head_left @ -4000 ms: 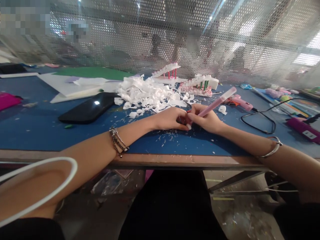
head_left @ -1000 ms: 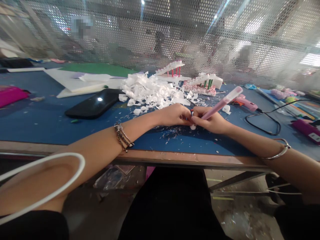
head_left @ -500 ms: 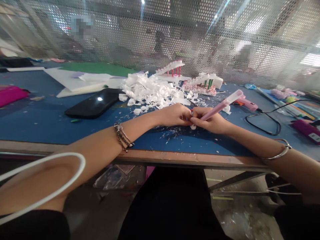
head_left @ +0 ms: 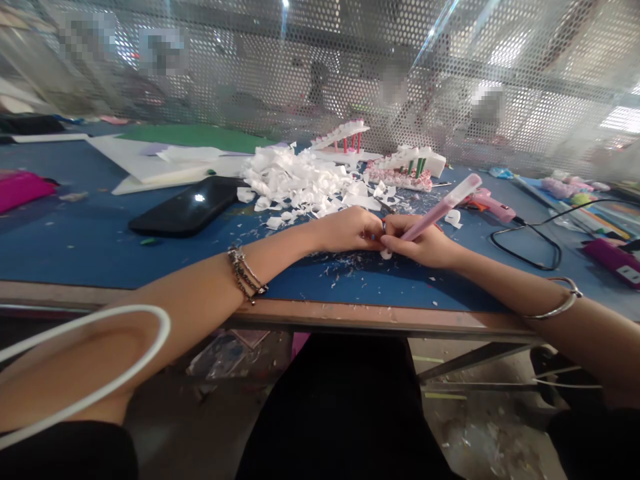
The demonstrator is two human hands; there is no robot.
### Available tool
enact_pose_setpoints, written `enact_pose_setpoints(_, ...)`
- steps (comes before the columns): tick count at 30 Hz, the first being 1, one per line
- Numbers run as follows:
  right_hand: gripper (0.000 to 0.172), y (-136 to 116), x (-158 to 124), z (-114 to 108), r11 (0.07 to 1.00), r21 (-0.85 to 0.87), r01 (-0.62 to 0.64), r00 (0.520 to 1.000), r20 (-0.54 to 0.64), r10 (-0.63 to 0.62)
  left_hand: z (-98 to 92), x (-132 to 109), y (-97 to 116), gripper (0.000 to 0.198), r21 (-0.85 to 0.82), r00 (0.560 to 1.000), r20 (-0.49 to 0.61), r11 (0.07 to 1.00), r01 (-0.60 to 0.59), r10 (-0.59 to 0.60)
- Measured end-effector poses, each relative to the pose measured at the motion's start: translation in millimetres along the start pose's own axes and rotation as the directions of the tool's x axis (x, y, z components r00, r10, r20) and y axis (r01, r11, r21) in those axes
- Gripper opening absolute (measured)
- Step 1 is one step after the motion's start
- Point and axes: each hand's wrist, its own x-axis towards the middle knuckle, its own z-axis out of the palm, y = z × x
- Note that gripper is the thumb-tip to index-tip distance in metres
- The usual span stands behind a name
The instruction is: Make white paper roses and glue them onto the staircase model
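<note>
My right hand (head_left: 425,243) is closed around a slim pink pen-like tool (head_left: 443,208). Its working tip is hidden by my fingers, and its clear-pink back end points up and to the right. Fingertips of my left hand (head_left: 350,230) are pinched right against my right hand, above the blue table (head_left: 305,277). A small white piece (head_left: 385,254) shows below where the fingers meet, mostly covered by them. Fine white shavings lie under and around both hands. Just behind them is a heap of white scraps (head_left: 300,175).
A black phone (head_left: 185,208) lies left of the scraps, with white sheets (head_left: 160,163) behind it. Two small stair models (head_left: 345,137) stand at the back. A pink glue gun (head_left: 493,205) with a black cord lies to the right. Perforated metal (head_left: 320,73) borders the far side.
The pink tool's upper end has shifted slightly up and to the left, so it stands a little steeper. Both hands stay in nearly the same place.
</note>
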Motion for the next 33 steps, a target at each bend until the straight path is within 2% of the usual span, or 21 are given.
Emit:
enact_pose_setpoints(6,0.025,-1,-1,1,0.999,-0.035,-0.039,0.994,-0.101,0.035,0.1,-1,2,0.024,0.022,0.999,-0.023,0.999,0.049,-0.049)
enact_pose_setpoints(10,0.024,-1,-1,1,0.998,-0.052,-0.019,0.998,-0.054,0.016,0.5,-1,3,0.021,-0.023,0.999,-0.017,0.999,0.035,-0.035)
enact_pose_setpoints(13,0.025,-1,-1,1,0.996,-0.081,-0.031,0.994,-0.106,0.023,0.5,-1,4,0.02,0.007,0.998,-0.029,0.999,0.051,-0.05)
enact_pose_setpoints(17,0.025,-3,-1,0,0.995,-0.094,-0.02,0.998,-0.069,0.014,0.3,0,5,0.021,0.031,0.998,-0.021,0.998,0.055,-0.055)
enact_pose_setpoints(21,0.024,-4,-2,-1,0.995,-0.098,-0.035,0.994,-0.102,0.025,1.6,0,5,0.023,0.056,0.998,-0.014,0.997,0.058,-0.057)
enact_pose_setpoints(26,0.025,2,-2,0,0.997,-0.055,-0.044,0.998,-0.043,0.042,4.7,-2,-1,0.022,-0.043,0.999,-0.039,0.999,0.03,-0.032)
enact_pose_setpoints(30,0.026,3,-3,0,0.997,-0.039,-0.06,0.997,-0.044,0.059,5.4,-2,-6,0.021,-0.162,1.0,-0.002,0.986,0.025,-0.026)
enact_pose_setpoints(33,0.025,1,-2,-1,0.998,-0.029,-0.054,0.996,-0.07,0.052,5.6,-2,-6,0.023,-0.138,0.998,-0.019,0.989,0.061,-0.064)
